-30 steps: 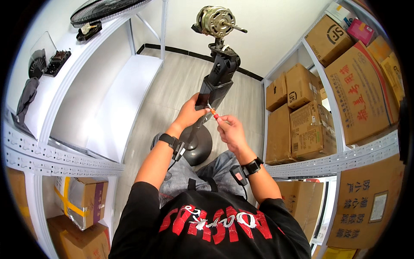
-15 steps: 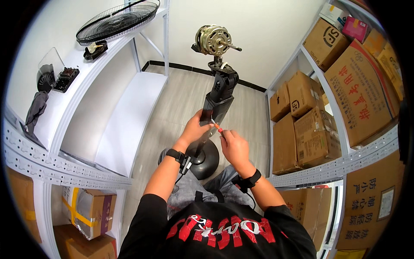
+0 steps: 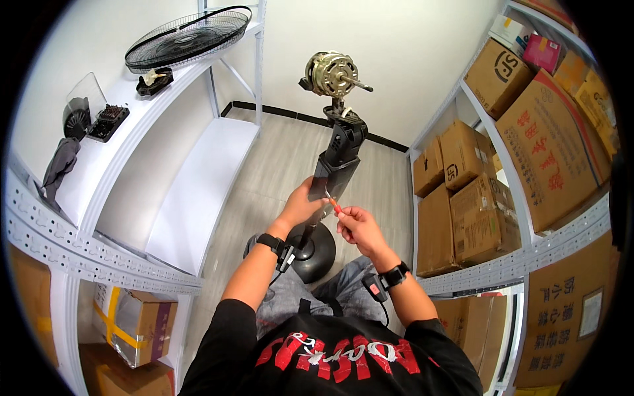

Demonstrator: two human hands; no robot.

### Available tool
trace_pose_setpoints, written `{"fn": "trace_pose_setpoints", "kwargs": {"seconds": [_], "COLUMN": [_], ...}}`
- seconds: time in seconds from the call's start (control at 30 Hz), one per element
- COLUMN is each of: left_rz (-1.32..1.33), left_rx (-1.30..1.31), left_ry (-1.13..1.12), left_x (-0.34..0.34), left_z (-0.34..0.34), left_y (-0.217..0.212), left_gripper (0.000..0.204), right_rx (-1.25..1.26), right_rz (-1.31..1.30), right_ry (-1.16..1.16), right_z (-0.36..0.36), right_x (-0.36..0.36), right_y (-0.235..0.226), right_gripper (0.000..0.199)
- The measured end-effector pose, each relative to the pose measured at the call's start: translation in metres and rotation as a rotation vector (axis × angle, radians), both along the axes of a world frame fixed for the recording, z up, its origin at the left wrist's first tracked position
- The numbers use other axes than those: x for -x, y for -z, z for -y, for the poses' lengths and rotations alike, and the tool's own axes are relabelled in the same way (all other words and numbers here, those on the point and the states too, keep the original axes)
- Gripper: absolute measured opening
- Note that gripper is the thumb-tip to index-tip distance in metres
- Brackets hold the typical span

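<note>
In front of me stands a pedestal fan with its grille and blades off. Its bare metal motor [image 3: 334,74] with a thin shaft tops a black housing [image 3: 335,173], and the round black base [image 3: 313,254] rests on the floor between my legs. My left hand [image 3: 305,204] is wrapped round the lower part of the housing from the left. With my right hand [image 3: 360,228] I pinch a screwdriver [image 3: 336,206] by its red-orange handle. Its shaft points up and left at the front of the housing; whether the tip sits in a screw is too small to tell.
On the left shelf [image 3: 205,162] lie a fan grille [image 3: 188,41], a small black part [image 3: 154,81], a black tray of small pieces [image 3: 108,123] and a dark cloth [image 3: 61,162]. Cardboard boxes [image 3: 485,218] fill the right rack. A wall closes the far end.
My right hand has moved slightly right and down, and its wrist has turned. My left hand keeps its hold on the housing. The whole view has shifted a little.
</note>
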State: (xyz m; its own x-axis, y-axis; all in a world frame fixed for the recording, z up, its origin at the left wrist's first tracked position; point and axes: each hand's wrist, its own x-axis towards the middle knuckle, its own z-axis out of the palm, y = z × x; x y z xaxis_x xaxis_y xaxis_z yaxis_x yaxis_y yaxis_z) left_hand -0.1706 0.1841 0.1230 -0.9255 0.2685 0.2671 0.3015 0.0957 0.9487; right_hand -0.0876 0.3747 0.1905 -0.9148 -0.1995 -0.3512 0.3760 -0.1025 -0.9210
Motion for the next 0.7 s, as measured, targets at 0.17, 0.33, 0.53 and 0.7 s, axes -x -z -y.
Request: {"fn": "trace_pose_setpoints", "kwargs": {"seconds": [0.17, 0.33, 0.53, 0.7], "left_rz": [0.004, 0.021, -0.03, -0.015], "left_rx": [-0.04, -0.055, 0.001, -0.004], "left_ry": [-0.008, 0.032, -0.062, -0.052], "left_x": [-0.001, -0.001, 0.0, -0.002], "left_z": [0.002, 0.003, 0.001, 0.0], "left_y": [0.002, 0.0, 0.007, 0.002], "left_gripper": [0.051, 0.051, 0.053, 0.054], "right_rx": [-0.961, -1.198, -1.224, -0.726], "right_rz": [-0.906, -1.041, -1.037, -0.657], "right_ry": [0.097, 0.183, 0.208, 0.189], "right_z": [0.021, 0.019, 0.028, 0.011], "right_x": [-0.02, -0.023, -0.023, -0.005], "right_y": [-0.009, -0.002, 0.005, 0.024], "right_gripper": [0.027, 0.019, 0.014, 0.013]}}
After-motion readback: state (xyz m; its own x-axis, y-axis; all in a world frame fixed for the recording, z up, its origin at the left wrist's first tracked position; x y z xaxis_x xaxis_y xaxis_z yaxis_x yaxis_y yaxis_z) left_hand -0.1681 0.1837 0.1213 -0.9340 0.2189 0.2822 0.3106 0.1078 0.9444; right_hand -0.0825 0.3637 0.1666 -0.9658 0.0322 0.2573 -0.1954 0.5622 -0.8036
